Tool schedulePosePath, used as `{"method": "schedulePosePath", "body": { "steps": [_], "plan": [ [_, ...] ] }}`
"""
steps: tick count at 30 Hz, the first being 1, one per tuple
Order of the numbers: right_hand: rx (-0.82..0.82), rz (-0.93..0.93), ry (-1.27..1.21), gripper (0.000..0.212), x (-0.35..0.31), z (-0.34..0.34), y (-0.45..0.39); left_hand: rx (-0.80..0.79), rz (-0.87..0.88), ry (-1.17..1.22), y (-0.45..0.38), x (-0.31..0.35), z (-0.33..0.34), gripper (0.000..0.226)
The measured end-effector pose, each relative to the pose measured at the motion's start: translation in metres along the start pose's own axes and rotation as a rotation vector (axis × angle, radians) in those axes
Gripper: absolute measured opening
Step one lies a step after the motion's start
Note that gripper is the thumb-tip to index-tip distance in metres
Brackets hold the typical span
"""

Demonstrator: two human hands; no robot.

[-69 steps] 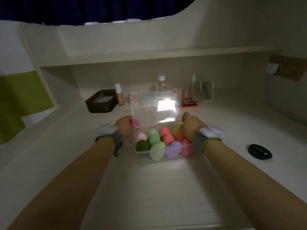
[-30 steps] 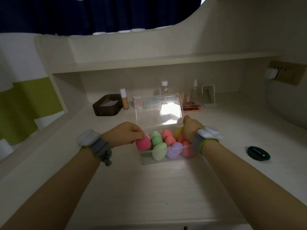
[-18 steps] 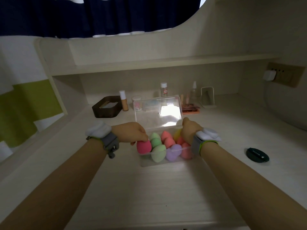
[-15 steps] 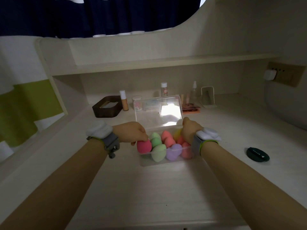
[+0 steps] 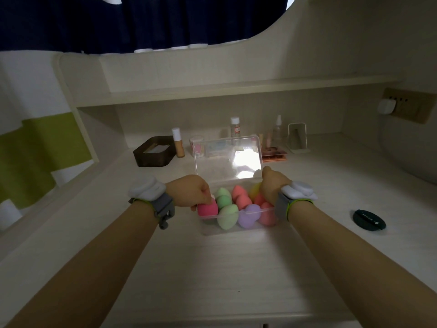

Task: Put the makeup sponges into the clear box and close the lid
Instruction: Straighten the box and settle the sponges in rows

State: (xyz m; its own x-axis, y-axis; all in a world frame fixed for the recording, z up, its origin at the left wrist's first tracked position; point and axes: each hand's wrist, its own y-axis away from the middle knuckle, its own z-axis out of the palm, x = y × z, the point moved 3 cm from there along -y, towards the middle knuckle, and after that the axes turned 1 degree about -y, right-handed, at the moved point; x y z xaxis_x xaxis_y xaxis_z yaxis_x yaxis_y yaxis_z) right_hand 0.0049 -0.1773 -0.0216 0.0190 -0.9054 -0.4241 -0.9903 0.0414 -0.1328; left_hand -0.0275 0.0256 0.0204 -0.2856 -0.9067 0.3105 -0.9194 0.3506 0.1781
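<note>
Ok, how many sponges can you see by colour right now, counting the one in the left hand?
Green sponges: 3
Pink or coral sponges: 5, including the hot pink sponge held by the left hand
Purple sponge: 1
Yellow sponge: 1
Total: 10 visible; any underneath are hidden.

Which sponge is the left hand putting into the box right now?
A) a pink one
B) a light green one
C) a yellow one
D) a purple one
A: the left hand is closed on a pink sponge at the left front corner of the clear box, whose lid stands open.
</note>
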Motion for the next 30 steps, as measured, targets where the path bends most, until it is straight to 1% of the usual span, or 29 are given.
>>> {"method": "schedulePosePath", "body": {
  "steps": [3, 7, 10, 12, 13, 14, 15, 17, 20, 22, 24, 26, 27, 30],
  "plan": [
    [0.019, -0.002, 0.047, 0.039, 0.003, 0.005, -0.003, -0.003, 0.039, -0.035, -0.001, 0.002, 0.001, 0.029],
    [0.058, 0.008, 0.094, 0.036, 0.004, 0.010, -0.004, 0.030, 0.077, -0.120, -0.003, 0.006, 0.006, 0.030],
    [0.028, 0.024, 0.069, 0.020, 0.000, 0.005, -0.005, 0.049, 0.078, -0.173, -0.005, 0.007, 0.012, 0.036],
    [-0.003, 0.030, 0.063, 0.018, -0.001, 0.003, -0.004, 0.052, 0.062, -0.189, -0.008, 0.006, 0.014, 0.035],
    [-0.005, 0.035, 0.062, 0.021, 0.000, 0.004, -0.004, 0.054, 0.050, -0.202, -0.010, 0.005, 0.015, 0.032],
    [0.005, 0.044, 0.061, 0.030, 0.001, 0.004, -0.006, 0.058, 0.041, -0.215, -0.011, 0.004, 0.016, 0.031],
    [0.011, 0.046, 0.063, 0.036, 0.001, 0.005, -0.006, 0.062, 0.032, -0.220, -0.012, 0.003, 0.017, 0.036],
    [0.013, 0.037, 0.084, 0.036, 0.001, 0.005, -0.006, 0.075, 0.022, -0.216, -0.012, 0.002, 0.018, 0.043],
    [0.003, 0.027, 0.108, 0.046, 0.000, 0.005, -0.005, 0.088, 0.019, -0.194, -0.012, 0.003, 0.020, 0.043],
    [0.005, 0.031, 0.100, 0.047, 0.001, 0.005, -0.005, 0.103, 0.013, -0.205, -0.011, 0.004, 0.022, 0.043],
    [0.023, 0.034, 0.100, 0.042, 0.001, 0.004, -0.003, 0.125, 0.013, -0.223, -0.010, 0.005, 0.024, 0.044],
    [0.016, 0.021, 0.101, 0.019, -0.001, 0.003, -0.001, 0.162, 0.011, -0.231, -0.010, 0.005, 0.026, 0.046],
    [0.000, 0.021, 0.103, 0.011, -0.001, 0.002, 0.000, 0.184, 0.009, -0.232, -0.010, 0.004, 0.027, 0.046],
    [-0.004, 0.027, 0.076, 0.011, -0.001, 0.002, 0.002, 0.226, 0.004, -0.242, -0.010, 0.003, 0.030, 0.045]
  ]
}}
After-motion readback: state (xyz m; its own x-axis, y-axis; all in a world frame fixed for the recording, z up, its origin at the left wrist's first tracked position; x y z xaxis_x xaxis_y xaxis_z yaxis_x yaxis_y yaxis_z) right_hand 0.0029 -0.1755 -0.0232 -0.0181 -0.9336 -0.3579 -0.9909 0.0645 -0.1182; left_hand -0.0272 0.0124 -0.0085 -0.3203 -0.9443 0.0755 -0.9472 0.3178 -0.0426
